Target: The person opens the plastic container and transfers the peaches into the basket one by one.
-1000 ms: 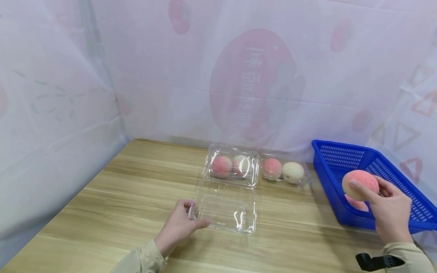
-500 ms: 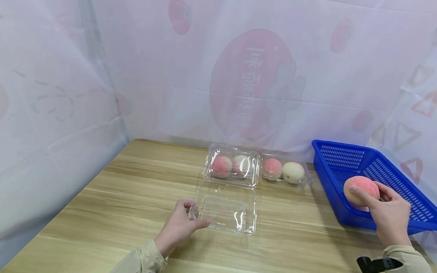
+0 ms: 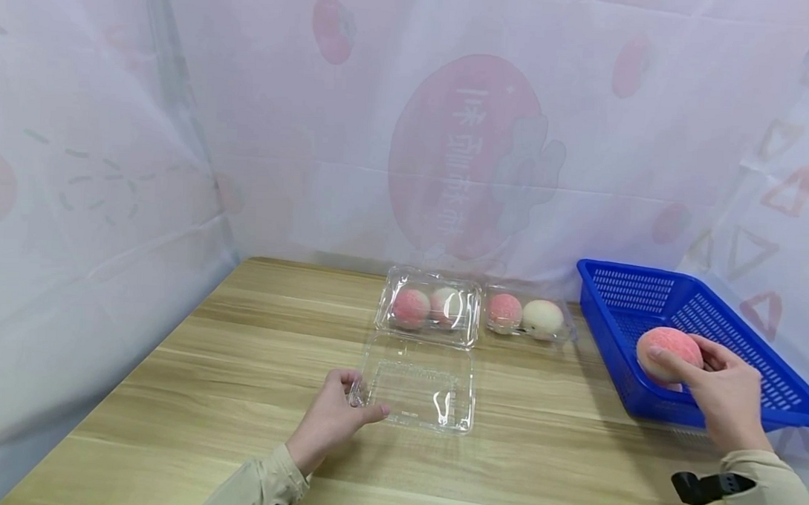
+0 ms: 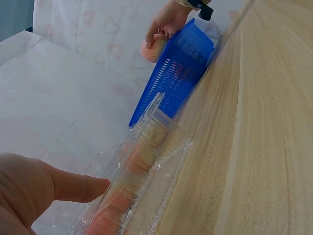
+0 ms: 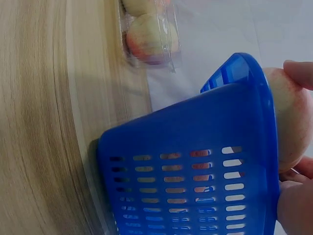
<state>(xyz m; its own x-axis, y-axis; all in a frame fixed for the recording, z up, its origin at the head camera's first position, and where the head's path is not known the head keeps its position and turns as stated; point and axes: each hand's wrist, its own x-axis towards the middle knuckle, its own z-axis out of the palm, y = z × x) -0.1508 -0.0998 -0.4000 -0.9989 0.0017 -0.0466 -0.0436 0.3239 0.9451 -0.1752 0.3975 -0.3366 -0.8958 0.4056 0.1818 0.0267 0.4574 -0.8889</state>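
Note:
My right hand (image 3: 728, 383) holds a pink and cream peach (image 3: 668, 352) between thumb and fingers, over the near part of the blue basket (image 3: 604, 356). Beneath that peach, a sliver of another one shows in the basket. My left hand (image 3: 339, 414) pinches the left edge of the near half of an open clear plastic clamshell box (image 3: 418, 387). In the left wrist view, its thumb (image 4: 80, 187) lies against the plastic edge. The far half of this box stands over two peaches (image 3: 411, 309); whether they are inside it or behind it I cannot tell.
To the right of the open box is another clear plastic box (image 3: 565, 334) with two peaches (image 3: 543, 319). Both boxes stand near the back of the wooden table (image 3: 239, 380). Printed white sheets (image 3: 299, 204) hang behind and at both sides.
My right hand has lowered the peach slightly, so it now covers most of the peach below it in the basket. My left hand and the clear box have stayed put.

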